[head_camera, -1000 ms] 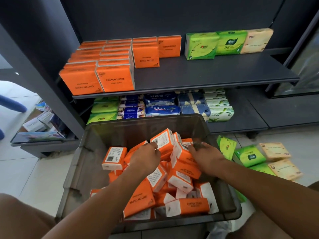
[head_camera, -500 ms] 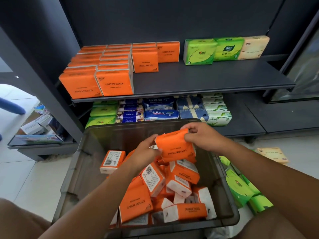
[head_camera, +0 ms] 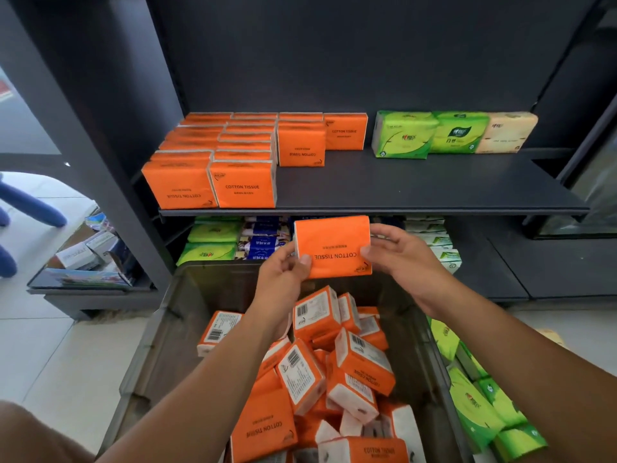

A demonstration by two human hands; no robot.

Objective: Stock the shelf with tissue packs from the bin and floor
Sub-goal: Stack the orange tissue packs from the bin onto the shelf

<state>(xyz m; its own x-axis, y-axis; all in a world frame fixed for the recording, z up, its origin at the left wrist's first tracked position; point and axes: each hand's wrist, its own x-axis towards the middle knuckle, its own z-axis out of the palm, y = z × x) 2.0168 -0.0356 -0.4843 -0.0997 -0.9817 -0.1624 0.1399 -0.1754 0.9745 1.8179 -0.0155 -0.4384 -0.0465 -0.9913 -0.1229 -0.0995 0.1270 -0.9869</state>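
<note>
Hands meet at frame centre: left hand (head_camera: 283, 274) and right hand (head_camera: 402, 259) each pinch a side of one orange tissue pack (head_camera: 334, 243), above the bin (head_camera: 167, 345) and just under the shelf (head_camera: 417, 182). Lifted carelessly, the pack may clip the shelf lip and drop.

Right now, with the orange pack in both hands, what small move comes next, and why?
Probably lift the orange pack onto the upper shelf, in front of the shorter orange row. Left hand and right hand hold it below its edge; bare shelf lies before that row.
</note>
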